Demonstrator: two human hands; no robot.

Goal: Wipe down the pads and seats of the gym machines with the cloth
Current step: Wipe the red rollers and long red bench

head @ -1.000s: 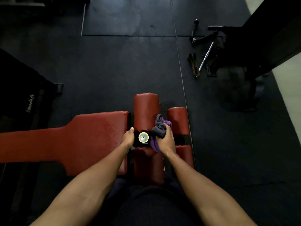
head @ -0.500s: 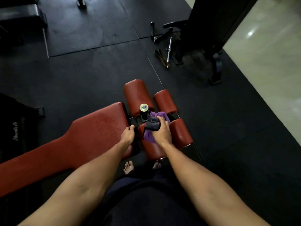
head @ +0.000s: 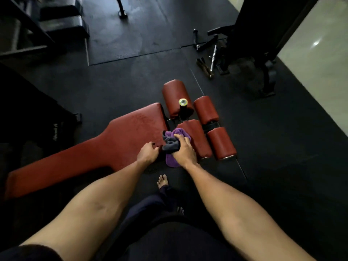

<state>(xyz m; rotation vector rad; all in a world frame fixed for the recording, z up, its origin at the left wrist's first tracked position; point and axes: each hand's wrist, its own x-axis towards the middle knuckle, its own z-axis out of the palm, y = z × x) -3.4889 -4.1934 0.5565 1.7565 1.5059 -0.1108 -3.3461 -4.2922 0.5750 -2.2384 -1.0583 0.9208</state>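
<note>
A red bench seat [head: 120, 140] lies low across the left, with several red roller pads [head: 206, 109] at its end. My right hand [head: 183, 149] grips a bunched purple and grey cloth [head: 172, 142] and holds it against the near inner roller pad [head: 195, 136]. My left hand [head: 147, 152] rests on the end edge of the seat, fingers curled over it. A black post with a yellow cap [head: 183, 102] stands between the far pads.
Black rubber mats [head: 116, 81] cover the floor. Loose bar handles [head: 212, 57] lie at the back right beside a dark machine frame [head: 263, 44]. A black bench [head: 62, 23] stands at the back left. Pale tile floor [head: 320, 63] runs along the right. My bare feet [head: 162, 180] are below the pads.
The view has pulled back and turned. My right hand has slid the cloth down from beside the capped post to the near end of the inner roller pad. My left hand stays on the seat's end.
</note>
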